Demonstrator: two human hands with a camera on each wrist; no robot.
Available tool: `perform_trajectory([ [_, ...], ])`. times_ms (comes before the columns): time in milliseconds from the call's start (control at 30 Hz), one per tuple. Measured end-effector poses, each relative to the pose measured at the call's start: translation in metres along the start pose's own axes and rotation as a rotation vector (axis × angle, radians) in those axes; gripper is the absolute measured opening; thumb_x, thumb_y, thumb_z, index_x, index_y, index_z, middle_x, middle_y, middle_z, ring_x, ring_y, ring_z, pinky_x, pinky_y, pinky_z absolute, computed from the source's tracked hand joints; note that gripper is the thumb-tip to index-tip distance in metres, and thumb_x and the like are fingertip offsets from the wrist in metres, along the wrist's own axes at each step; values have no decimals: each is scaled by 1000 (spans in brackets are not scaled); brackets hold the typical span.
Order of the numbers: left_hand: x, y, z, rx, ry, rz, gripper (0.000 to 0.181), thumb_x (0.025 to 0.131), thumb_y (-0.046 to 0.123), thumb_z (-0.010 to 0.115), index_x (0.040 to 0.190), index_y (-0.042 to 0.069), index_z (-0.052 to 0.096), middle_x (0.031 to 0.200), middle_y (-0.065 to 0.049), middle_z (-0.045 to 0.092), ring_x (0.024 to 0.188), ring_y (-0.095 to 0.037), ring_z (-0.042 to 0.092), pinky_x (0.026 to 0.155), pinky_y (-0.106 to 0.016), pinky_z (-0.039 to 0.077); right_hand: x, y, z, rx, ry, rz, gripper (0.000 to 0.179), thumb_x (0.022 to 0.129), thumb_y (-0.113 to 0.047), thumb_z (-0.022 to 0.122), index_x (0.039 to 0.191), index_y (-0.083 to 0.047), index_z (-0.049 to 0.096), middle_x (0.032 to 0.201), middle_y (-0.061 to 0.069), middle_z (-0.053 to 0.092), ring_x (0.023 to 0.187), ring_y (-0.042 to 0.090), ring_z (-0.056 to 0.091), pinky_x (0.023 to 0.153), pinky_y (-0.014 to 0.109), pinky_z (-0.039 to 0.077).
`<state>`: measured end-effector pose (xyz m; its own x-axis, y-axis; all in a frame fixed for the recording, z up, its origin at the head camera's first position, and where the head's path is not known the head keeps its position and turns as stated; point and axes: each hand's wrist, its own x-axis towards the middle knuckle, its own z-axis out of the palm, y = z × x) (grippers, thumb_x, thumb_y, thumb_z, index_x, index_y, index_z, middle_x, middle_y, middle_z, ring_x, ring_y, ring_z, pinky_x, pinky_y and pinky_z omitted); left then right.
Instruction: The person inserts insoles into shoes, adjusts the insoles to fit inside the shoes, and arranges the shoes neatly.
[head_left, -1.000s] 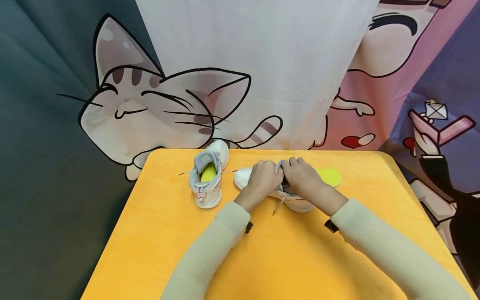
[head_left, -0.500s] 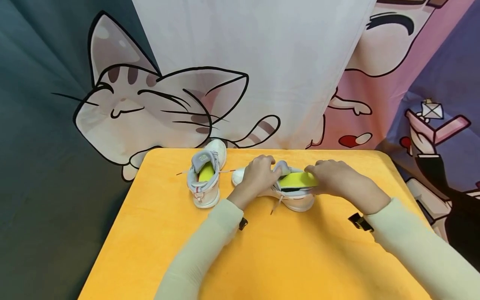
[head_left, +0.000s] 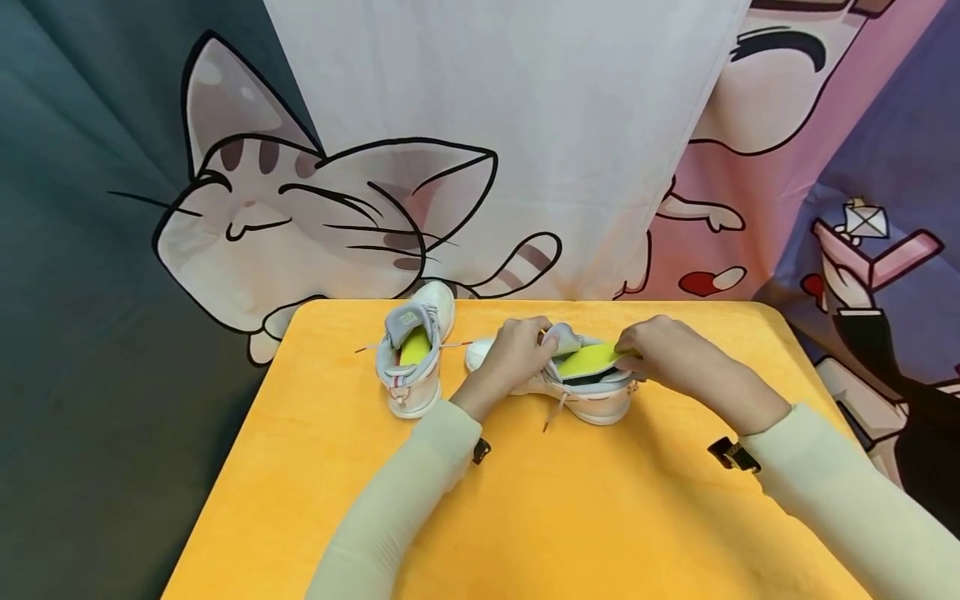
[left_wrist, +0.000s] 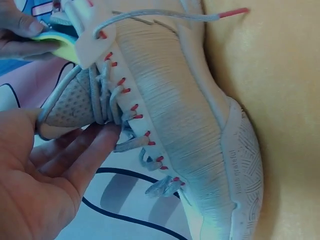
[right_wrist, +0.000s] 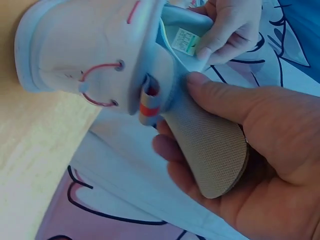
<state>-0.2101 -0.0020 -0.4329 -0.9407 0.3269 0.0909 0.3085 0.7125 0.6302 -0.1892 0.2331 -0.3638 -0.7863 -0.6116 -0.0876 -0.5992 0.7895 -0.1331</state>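
A white and pale pink sneaker lies sole down on the table, its toe to the left. My left hand holds its grey tongue between thumb and fingers, at the front of the opening. With thumb and fingers my right hand pinches the heel end of an insole, yellow-green on one face and beige mesh on the other. The insole's front part slants down inside the shoe; its tip is hidden. The heel end stays outside, above the shoe's heel collar.
A matching sneaker stands to the left, toe away from me, with a yellow-green insole inside. Laces with red tips hang loose from both shoes. The yellow table ends at a cartoon-printed cloth behind.
My right hand has moved right, from the shoe's opening to its heel end. The insole, mostly covered earlier, now shows in the opening. My left hand remains at the tongue.
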Motion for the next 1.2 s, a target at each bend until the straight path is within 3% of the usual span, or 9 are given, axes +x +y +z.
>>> perform_trajectory([
  [100,-1,0,2,23,11,12,21,107,27,56,108,12,70,65,-2,57,51,-9,44,50,-21,36,3,-1,6,0,44,14,2,90,-11,80,91,-10,79,86,-1,74,64,7,56,59,27,51],
  [233,-2,2,3,44,26,15,25,107,26,55,117,10,72,92,-6,75,68,-10,60,62,-22,48,10,-6,16,6,72,44,9,88,-12,82,94,-7,81,90,3,77,68,10,62,63,30,55],
  [367,-3,3,4,32,34,-1,26,107,26,55,119,10,73,106,-7,77,78,-11,66,69,-24,53,16,-12,24,30,73,77,9,87,-13,83,93,-7,80,88,4,77,70,11,63,63,30,56],
  [567,-4,4,4,-13,39,-36,25,107,25,56,118,10,73,104,-6,76,77,-11,65,70,-24,53,27,-18,41,35,105,80,10,85,-13,85,90,-6,79,81,3,75,66,10,59,59,27,53],
  [700,-5,2,4,-55,49,-55,21,106,23,58,110,11,73,86,-3,72,65,-10,58,61,-23,48,35,-22,55,-1,125,73,15,84,-16,86,88,-6,77,78,3,72,65,12,58,59,27,51],
  [833,-7,-5,4,-168,43,-90,18,105,19,57,107,9,72,72,-1,64,52,-8,53,51,-21,43,38,-24,64,-50,130,81,18,82,-19,89,87,-6,77,78,4,73,68,17,58,61,29,53],
  [967,-8,-15,4,-275,66,-130,18,105,17,58,107,7,73,70,-1,60,48,-8,53,49,-20,44,39,-24,67,-70,137,80,23,80,-23,90,91,-6,79,85,6,77,73,20,60,68,33,56],
  [1200,-9,-25,4,-289,94,-137,20,104,19,59,108,7,75,74,-1,64,55,-8,49,54,-22,42,37,-23,67,-88,173,13,28,80,-26,91,93,-3,81,101,12,75,90,27,68,86,44,55],
])
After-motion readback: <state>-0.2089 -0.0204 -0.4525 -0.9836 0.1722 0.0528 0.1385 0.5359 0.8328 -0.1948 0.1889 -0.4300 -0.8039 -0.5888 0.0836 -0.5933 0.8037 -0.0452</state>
